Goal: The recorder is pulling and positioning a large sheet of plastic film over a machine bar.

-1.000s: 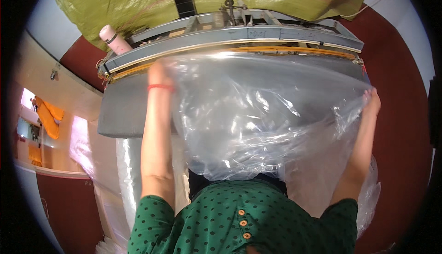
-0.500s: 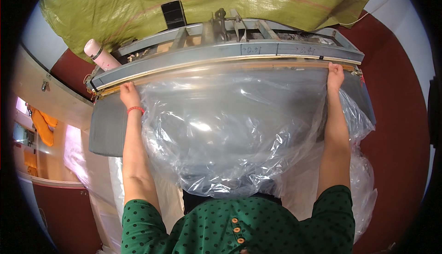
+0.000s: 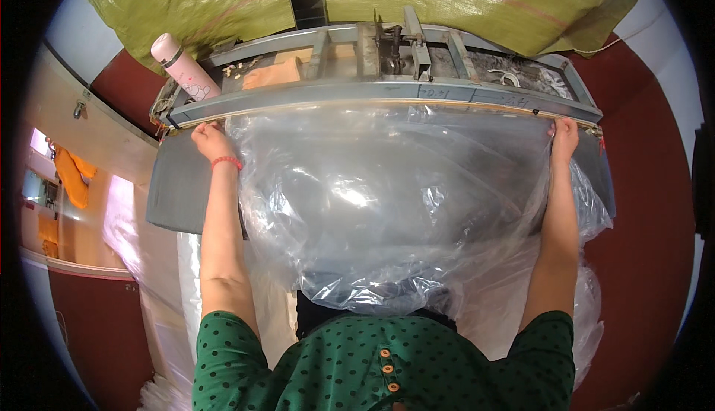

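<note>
Since a second ago I've spread both arms wider, and the bag mouth now sits flush under the machine's front bar instead of bunched.

My left hand [image 3: 211, 141] is clenched on the left corner of the big clear crinkled plastic bag [image 3: 387, 210]; a red bead bracelet [image 3: 226, 162] is on that wrist. My right hand [image 3: 564, 132] is pinching the right corner, fingers closed on the film. The bag's top edge is pulled taut between both hands, right along the long grey metal sealing bar [image 3: 372, 97], and the rest balloons down toward my green dotted shirt.

Further out: a pink-and-white cylindrical flask [image 3: 184, 66] lies on the grey metal frame's left end, an olive woven tarp [image 3: 447, 1] hangs behind, and a grey felt apron [image 3: 179, 188] drapes below the bar.

Step looks like aligning the mouth for sealing. The next move probably needs the edge kept flat and wrinkle-free while it goes under the bar.
</note>
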